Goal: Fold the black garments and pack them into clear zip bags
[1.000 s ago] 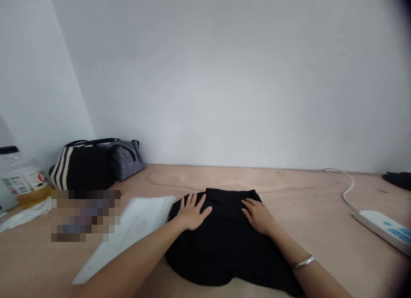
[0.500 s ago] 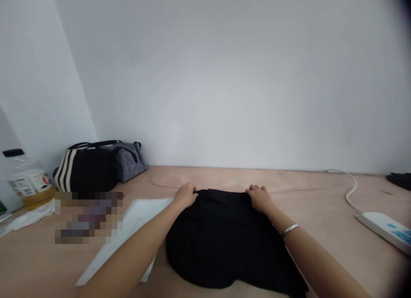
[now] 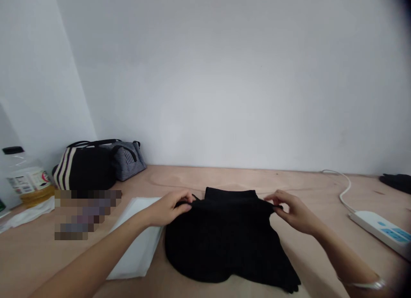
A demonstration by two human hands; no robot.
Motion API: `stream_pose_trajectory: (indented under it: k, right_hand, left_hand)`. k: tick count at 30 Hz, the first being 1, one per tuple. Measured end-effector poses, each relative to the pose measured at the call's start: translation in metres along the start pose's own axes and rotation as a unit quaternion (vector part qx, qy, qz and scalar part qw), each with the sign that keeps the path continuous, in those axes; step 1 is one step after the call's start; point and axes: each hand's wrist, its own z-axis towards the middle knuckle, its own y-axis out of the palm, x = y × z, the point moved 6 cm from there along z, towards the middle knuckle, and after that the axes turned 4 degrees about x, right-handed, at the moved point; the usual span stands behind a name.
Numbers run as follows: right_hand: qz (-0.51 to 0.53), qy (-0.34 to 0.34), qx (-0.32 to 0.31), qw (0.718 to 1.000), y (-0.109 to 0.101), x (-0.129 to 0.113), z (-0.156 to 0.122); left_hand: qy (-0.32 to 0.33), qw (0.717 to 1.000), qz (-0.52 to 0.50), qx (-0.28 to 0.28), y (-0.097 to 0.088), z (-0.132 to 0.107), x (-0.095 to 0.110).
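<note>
A black cloth piece lies on the wooden table in front of me, with a rounded left side and a pointed lower right corner. My left hand pinches its upper left edge between thumb and fingers. At the upper right edge, my right hand grips the cloth in the same way. The edge between the hands is slightly raised, and a straight flap of the cloth shows behind it. White sheets lie flat beside the cloth, partly under my left forearm.
At the back left stand a black bag with cream stripes and a striped bag. An oil bottle is at the far left, near a blurred-out item. On the right lie a white power strip with its cord and a dark cloth.
Both hands have moved outward and nearer to me, from the cloth's far edge to its upper side corners. The cloth's upper part now stretches wider between them.
</note>
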Motion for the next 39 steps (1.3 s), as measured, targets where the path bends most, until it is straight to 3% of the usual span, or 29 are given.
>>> stream_pose_trajectory:
  k: [4,6,9,11,14,17,22,25,28,32,35,39]
  right_hand:
    - [0.122,0.015,-0.193,0.973,-0.006,-0.028,-0.04]
    - [0.153,0.018,-0.238,0.959,0.004,-0.044,-0.042]
    - [0.129,0.013,-0.173,0.976,0.03,-0.065,-0.022]
    - [0.077,-0.005,-0.114,0.99,0.053,-0.076,-0.013]
    - [0.004,-0.028,-0.159,0.987,0.101,-0.087,-0.021]
    - [-0.023,-0.034,-0.192,0.981,0.127,-0.088,-0.037]
    - [-0.034,-0.053,-0.164,0.984,0.109,-0.095,-0.046]
    - [-0.065,-0.041,-0.14,0.987,0.1,-0.091,-0.06]
    - [-0.115,0.007,-0.113,0.987,0.119,-0.071,-0.088]
    - [-0.225,0.13,-0.033,0.965,0.158,-0.037,-0.117]
    - [-0.25,0.128,-0.038,0.959,0.166,-0.039,-0.109]
    - [-0.235,0.121,-0.112,0.958,0.145,-0.059,-0.072]
  left_hand:
    - [0.028,0.989,-0.018,-0.144,0.015,-0.035,0.019]
    - [0.033,0.989,-0.003,-0.141,0.02,-0.039,0.027]
    - [0.004,0.997,0.074,-0.009,0.029,-0.033,0.032]
    - [-0.034,0.985,0.162,0.056,0.045,-0.032,0.028]
    - [-0.08,0.965,0.249,0.025,0.085,-0.037,0.015]
    - [-0.083,0.958,0.274,0.015,0.106,-0.044,0.008]
    - [-0.053,0.956,0.288,0.009,0.098,-0.052,0.018]
    - [-0.015,0.955,0.293,-0.033,0.096,-0.061,0.029]
    - [-0.03,0.947,0.308,-0.086,0.105,-0.073,0.03]
    - [-0.09,0.922,0.361,-0.105,0.121,-0.077,0.023]
    - [-0.105,0.895,0.424,-0.086,0.129,-0.067,0.024]
    - [-0.157,0.87,0.466,-0.042,0.123,-0.037,0.02]
